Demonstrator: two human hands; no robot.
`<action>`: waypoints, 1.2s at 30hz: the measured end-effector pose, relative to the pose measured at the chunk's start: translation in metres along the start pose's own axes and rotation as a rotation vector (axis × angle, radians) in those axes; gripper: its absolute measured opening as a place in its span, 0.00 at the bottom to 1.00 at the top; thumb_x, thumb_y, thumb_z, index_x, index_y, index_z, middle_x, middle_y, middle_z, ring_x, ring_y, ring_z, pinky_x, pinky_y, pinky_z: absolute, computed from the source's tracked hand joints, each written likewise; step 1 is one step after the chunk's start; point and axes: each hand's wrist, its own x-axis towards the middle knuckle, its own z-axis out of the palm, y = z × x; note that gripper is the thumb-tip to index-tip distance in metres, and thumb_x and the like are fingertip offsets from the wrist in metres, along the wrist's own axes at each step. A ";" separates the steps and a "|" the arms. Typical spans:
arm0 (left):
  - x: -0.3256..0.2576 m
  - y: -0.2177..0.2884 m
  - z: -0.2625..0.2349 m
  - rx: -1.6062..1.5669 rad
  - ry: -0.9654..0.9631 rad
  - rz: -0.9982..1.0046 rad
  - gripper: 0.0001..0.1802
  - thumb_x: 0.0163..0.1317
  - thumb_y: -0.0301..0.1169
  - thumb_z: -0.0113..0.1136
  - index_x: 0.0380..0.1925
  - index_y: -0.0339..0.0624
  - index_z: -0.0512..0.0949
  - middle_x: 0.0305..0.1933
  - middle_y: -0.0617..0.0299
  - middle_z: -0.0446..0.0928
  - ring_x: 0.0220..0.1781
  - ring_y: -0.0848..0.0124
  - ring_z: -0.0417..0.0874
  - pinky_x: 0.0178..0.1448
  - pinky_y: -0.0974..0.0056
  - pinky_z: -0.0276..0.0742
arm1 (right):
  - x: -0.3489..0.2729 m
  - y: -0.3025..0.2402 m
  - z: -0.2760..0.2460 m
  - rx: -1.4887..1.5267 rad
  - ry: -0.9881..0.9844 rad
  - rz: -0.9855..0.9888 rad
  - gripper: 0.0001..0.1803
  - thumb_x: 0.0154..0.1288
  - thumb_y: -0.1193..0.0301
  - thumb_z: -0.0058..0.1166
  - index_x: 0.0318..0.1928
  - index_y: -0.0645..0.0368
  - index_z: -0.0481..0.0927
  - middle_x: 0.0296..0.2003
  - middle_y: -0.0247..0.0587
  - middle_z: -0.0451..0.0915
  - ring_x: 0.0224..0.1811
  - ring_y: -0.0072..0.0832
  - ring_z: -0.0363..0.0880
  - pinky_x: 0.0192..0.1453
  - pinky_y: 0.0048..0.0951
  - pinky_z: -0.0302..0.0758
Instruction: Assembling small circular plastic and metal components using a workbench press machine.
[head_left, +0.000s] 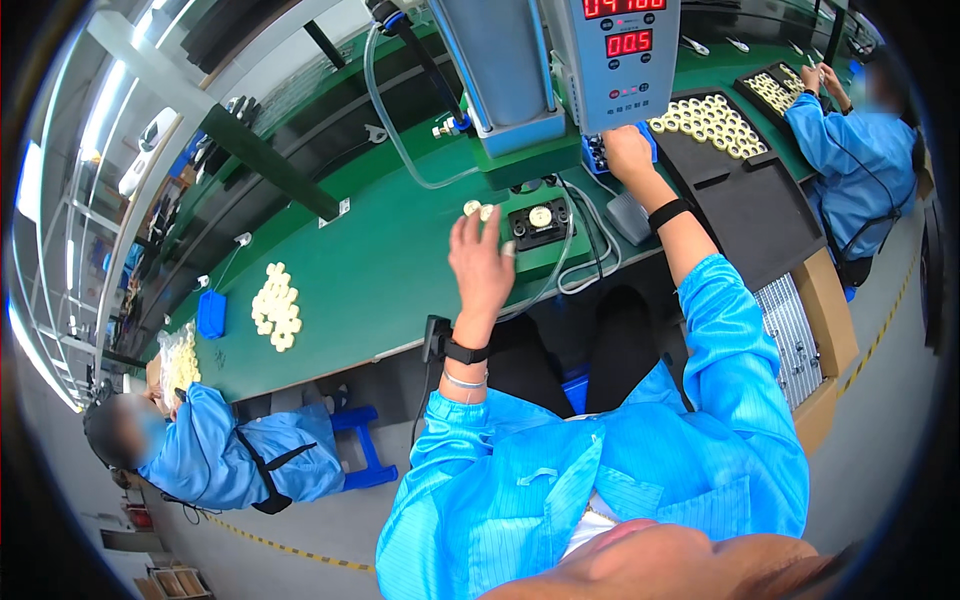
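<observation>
My left hand (482, 270) is over the green bench beside the press, palm down with fingers apart. Its fingertips are close to two small cream round parts (479, 210); whether they touch cannot be made out. To the right of that hand, a black fixture (541, 222) under the press (505, 70) holds one cream round part (541, 216). My right hand (630, 153) reaches to a blue bin (597, 152) below the grey control box (622, 75). The fingers of that hand are mostly hidden at the bin, so what they hold does not show.
A black tray (735, 220) with rows of cream rings (708, 122) lies at right. Loose cream parts (276, 305) and a small blue box (211, 314) are on the left bench. Hoses and cables (600, 270) loop beside the fixture. Co-workers (240, 450) sit on both sides.
</observation>
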 end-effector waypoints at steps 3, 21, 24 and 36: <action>-0.012 -0.026 -0.004 0.219 -0.024 -0.158 0.30 0.55 0.27 0.65 0.62 0.47 0.74 0.64 0.51 0.71 0.67 0.48 0.68 0.65 0.47 0.68 | -0.003 0.001 -0.003 -0.036 -0.022 0.014 0.07 0.59 0.76 0.52 0.38 0.59 0.80 0.39 0.51 0.79 0.43 0.46 0.81 0.45 0.46 0.79; -0.043 -0.057 0.011 0.115 0.127 -0.043 0.24 0.50 0.19 0.60 0.50 0.39 0.79 0.48 0.52 0.78 0.46 0.52 0.77 0.52 0.52 0.73 | -0.082 -0.083 -0.102 2.006 -0.366 0.256 0.16 0.66 0.84 0.53 0.53 0.69 0.78 0.47 0.47 0.83 0.45 0.31 0.84 0.55 0.35 0.83; -0.044 -0.056 0.011 0.126 0.127 -0.072 0.23 0.51 0.20 0.60 0.51 0.40 0.79 0.47 0.52 0.79 0.46 0.52 0.78 0.52 0.52 0.75 | -0.081 -0.100 -0.090 2.164 -0.411 0.368 0.15 0.66 0.83 0.52 0.53 0.71 0.77 0.47 0.49 0.82 0.46 0.34 0.84 0.56 0.35 0.83; -0.046 -0.057 0.009 0.115 0.113 -0.042 0.21 0.51 0.21 0.61 0.48 0.39 0.80 0.46 0.53 0.78 0.45 0.53 0.77 0.51 0.53 0.73 | -0.083 -0.126 -0.112 2.324 -0.424 0.394 0.17 0.68 0.84 0.47 0.56 0.74 0.73 0.53 0.54 0.78 0.58 0.38 0.78 0.66 0.36 0.75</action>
